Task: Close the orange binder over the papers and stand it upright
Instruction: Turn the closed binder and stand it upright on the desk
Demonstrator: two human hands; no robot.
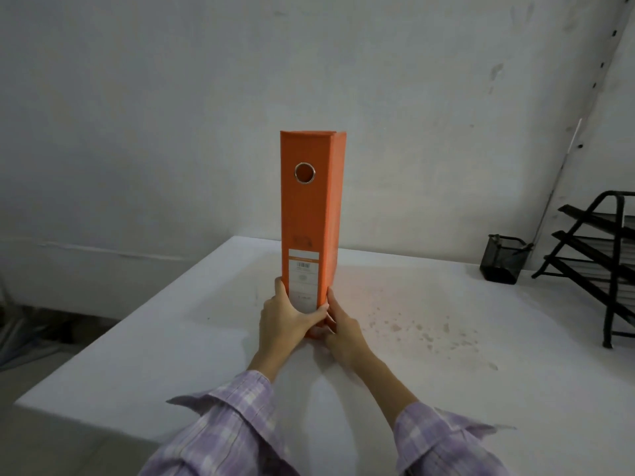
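Observation:
The orange binder (309, 214) stands upright and closed on the white table (171, 338), its spine with a metal finger ring and a white label facing me. My left hand (283, 319) grips the bottom of the spine, thumb across the label and fingers on the left cover. On the other side, my right hand (342, 333) presses against the lower right cover. No papers are visible; the closed covers hide whatever is inside.
A black mesh pen holder (503, 259) and a black tiered paper tray (604, 266) stand at the right back of the table. A grey wall rises just behind. The table's left edge (113, 328) drops to the floor.

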